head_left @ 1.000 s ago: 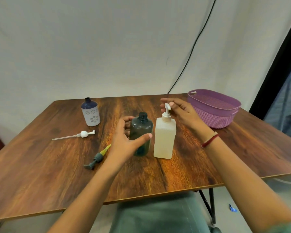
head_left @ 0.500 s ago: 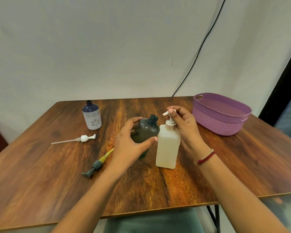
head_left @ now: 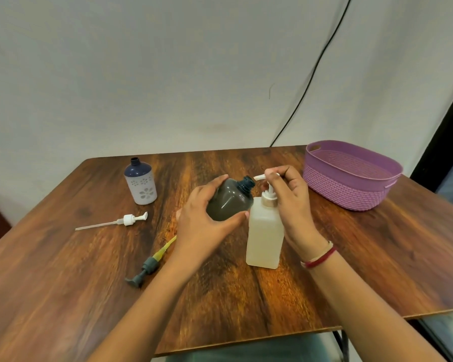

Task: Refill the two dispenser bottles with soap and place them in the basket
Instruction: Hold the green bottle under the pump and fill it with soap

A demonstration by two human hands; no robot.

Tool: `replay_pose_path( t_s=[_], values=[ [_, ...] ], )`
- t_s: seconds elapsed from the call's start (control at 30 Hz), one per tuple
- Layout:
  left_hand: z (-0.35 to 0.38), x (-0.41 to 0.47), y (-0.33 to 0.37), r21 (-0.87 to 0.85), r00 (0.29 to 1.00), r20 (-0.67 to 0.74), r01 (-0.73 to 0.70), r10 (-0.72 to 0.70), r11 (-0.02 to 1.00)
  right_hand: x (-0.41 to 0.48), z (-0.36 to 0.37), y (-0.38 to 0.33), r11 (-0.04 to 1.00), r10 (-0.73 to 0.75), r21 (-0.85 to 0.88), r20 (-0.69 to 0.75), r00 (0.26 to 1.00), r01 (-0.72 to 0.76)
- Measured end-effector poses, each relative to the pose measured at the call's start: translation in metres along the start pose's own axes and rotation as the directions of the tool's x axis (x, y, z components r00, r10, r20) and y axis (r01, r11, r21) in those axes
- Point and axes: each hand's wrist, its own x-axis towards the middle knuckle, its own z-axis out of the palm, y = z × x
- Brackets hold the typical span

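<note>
My left hand (head_left: pixel 207 220) grips the dark grey dispenser bottle (head_left: pixel 230 199), lifted and tilted right, so its uncapped mouth sits under the white nozzle of the soap bottle's pump. The pale square soap bottle (head_left: pixel 265 235) stands upright on the table. My right hand (head_left: pixel 290 202) rests on its pump head, fingers curled over the top. A white bottle with a dark blue top (head_left: pixel 141 181), uncapped, stands at the back left. The purple basket (head_left: pixel 351 189) sits at the back right with nothing in it.
A white pump with its long tube (head_left: pixel 118 222) lies left of centre on the wooden table (head_left: pixel 351 257). A grey pump with a yellowish tube (head_left: pixel 152 262) lies near my left forearm. A black cable hangs down the wall behind.
The dark bottle stood upright on the table beside the soap bottle; my left hand has lifted and tilted it toward the nozzle. My right hand settled over the pump head.
</note>
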Motion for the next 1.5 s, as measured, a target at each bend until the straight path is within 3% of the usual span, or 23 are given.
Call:
replay_pose_path(
  t_s=[0.2, 0.4, 0.6, 0.8, 1.0, 1.07, 1.17, 1.33, 1.5],
  values=[
    [-0.002, 0.002, 0.003, 0.014, 1.0, -0.02, -0.002, 0.003, 1.0, 0.004, 0.0, -0.003, 0.991, 0.132, 0.025, -0.006, 0.991, -0.132],
    [-0.002, 0.0, 0.001, 0.037, 1.0, -0.011, -0.027, 0.028, 0.999, 0.007, 0.011, 0.005, 0.978, 0.051, -0.205, 0.045, 0.998, -0.041],
    [-0.002, 0.002, -0.001, 0.047, 0.999, -0.039, -0.028, 0.03, 0.998, 0.02, 0.007, 0.006, 0.977, 0.088, -0.206, 0.125, 0.988, -0.061],
    [0.0, 0.008, -0.002, 0.009, 0.997, 0.029, -0.075, 0.075, 0.997, 0.021, 0.005, 0.002, 0.98, 0.138, -0.164, 0.161, 0.977, -0.111],
    [0.002, 0.012, -0.003, 0.001, 0.995, 0.0, -0.103, 0.103, 0.995, 0.028, 0.006, -0.011, 0.894, 0.428, -0.225, 0.177, 0.886, -0.387],
    [0.004, 0.012, -0.002, 0.01, 0.995, -0.008, -0.102, 0.102, 0.995, 0.03, 0.009, -0.013, 0.875, 0.46, -0.261, 0.19, 0.867, -0.407],
    [0.005, 0.013, -0.002, 0.005, 0.994, -0.019, -0.104, 0.104, 0.995, 0.03, 0.014, -0.01, 0.881, 0.434, -0.288, 0.179, 0.883, -0.375],
    [0.007, 0.014, -0.002, -0.018, 0.994, -0.012, -0.108, 0.108, 0.994, 0.031, 0.012, -0.005, 0.921, 0.372, -0.192, 0.171, 0.913, -0.339],
    [0.01, 0.017, 0.0, -0.005, 0.991, -0.007, -0.134, 0.134, 0.991, 0.031, 0.012, 0.0, 0.953, 0.246, -0.215, 0.139, 0.959, -0.213]
  ],
)
